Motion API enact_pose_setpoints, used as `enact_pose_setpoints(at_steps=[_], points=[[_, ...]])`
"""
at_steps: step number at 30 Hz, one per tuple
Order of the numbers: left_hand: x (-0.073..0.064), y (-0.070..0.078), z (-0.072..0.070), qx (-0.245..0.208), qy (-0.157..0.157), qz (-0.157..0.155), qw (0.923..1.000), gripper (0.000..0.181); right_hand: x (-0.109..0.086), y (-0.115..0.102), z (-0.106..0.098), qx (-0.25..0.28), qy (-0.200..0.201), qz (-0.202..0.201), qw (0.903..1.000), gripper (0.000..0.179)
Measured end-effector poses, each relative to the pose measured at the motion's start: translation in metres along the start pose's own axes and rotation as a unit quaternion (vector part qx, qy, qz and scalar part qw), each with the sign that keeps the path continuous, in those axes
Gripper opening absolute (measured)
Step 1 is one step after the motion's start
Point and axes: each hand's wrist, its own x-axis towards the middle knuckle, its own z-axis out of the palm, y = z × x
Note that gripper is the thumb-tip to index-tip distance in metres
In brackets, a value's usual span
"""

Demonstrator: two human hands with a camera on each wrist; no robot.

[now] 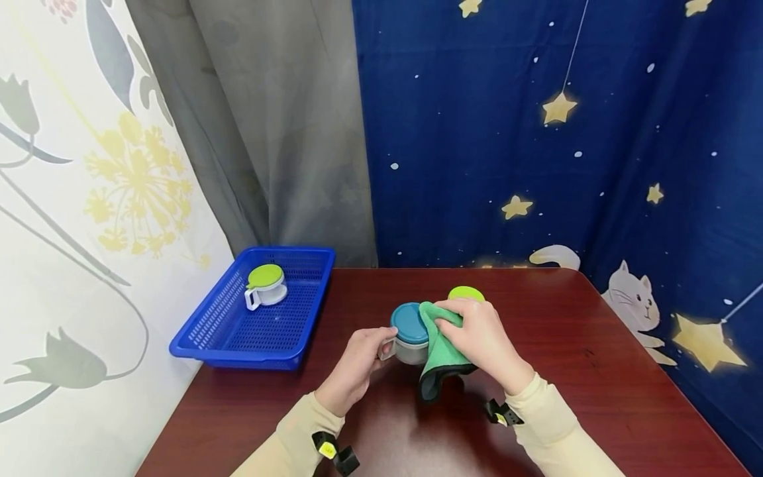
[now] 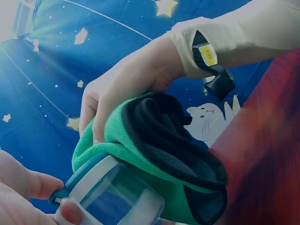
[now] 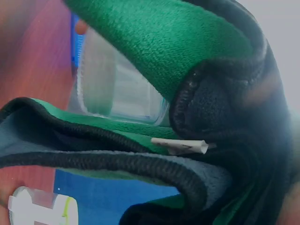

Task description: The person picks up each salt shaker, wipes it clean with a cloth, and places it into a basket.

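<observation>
A clear jar (image 1: 411,354) with a teal-blue lid (image 1: 408,322) and a side handle is held just above the table. My left hand (image 1: 354,364) grips it at the handle, its thumb at the lid's edge. My right hand (image 1: 484,334) pinches a green cloth (image 1: 440,348) with a dark border against the jar's right side. In the left wrist view the cloth (image 2: 180,199) drapes over the lid and side of the tilted jar (image 2: 112,199). Folds of cloth (image 3: 192,42) hide part of the jar (image 3: 126,84) in the right wrist view.
Behind my right hand stands another jar, mostly hidden, with a lime-green lid (image 1: 467,292). On the left, a blue plastic basket (image 1: 250,358) holds a clear jar (image 1: 271,293) with a lime-green lid and white handle. The table (image 1: 596,371) is dark red wood, with curtains behind.
</observation>
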Motion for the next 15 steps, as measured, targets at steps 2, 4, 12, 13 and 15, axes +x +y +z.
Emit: enact_pose_setpoints(at_steps=[2,4,12,13,15], points=[[0.003,0.006,-0.002,-0.002,0.009,0.004,1.0,0.036,-0.002,-0.004,0.0,-0.006,0.009,-0.013,0.9999,0.028],[0.007,0.012,-0.006,-0.008,0.018,0.005,0.9998,0.034,-0.003,-0.007,0.0,-0.01,0.019,-0.027,0.9994,0.029],[0.02,0.048,-0.031,-0.009,0.056,0.008,0.9983,0.031,-0.006,-0.008,-0.002,-0.018,0.039,-0.05,0.9978,0.027],[0.022,0.052,-0.035,-0.001,0.057,0.006,0.9984,0.032,-0.007,-0.007,-0.003,-0.018,0.04,-0.049,0.9978,0.027],[0.026,0.06,-0.044,0.011,0.058,-0.003,0.9982,0.033,-0.008,-0.005,-0.004,-0.02,0.042,-0.048,0.9977,0.027]])
